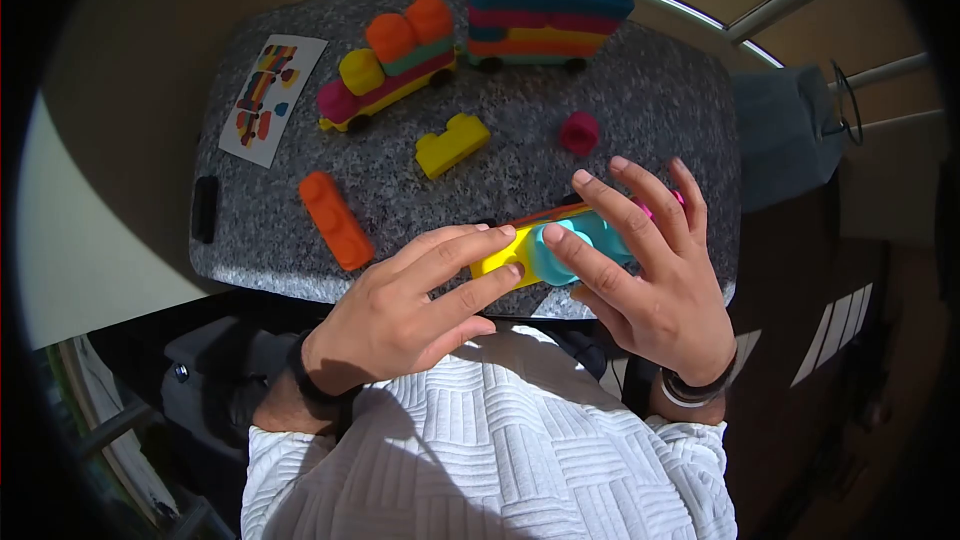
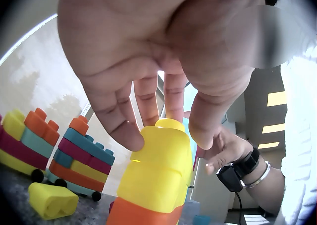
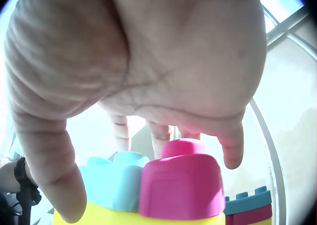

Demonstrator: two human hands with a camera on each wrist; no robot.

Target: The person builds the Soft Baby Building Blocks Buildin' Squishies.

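Observation:
In the head view, my left hand has two fingertips resting on the yellow block at the left end of a stacked toy vehicle. My right hand spreads over the light blue block, its index fingertip touching a stud. Beside the light blue one, under the right palm, is a pink block, on a yellow layer. From the left wrist, an orange layer shows below the yellow end. Parts of the vehicle are hidden beneath the hands.
Two block vehicles, a small train and a taller stack, stand at the back. Loose on the speckled table are a yellow block, an orange block and a pink one. A picture card lies left.

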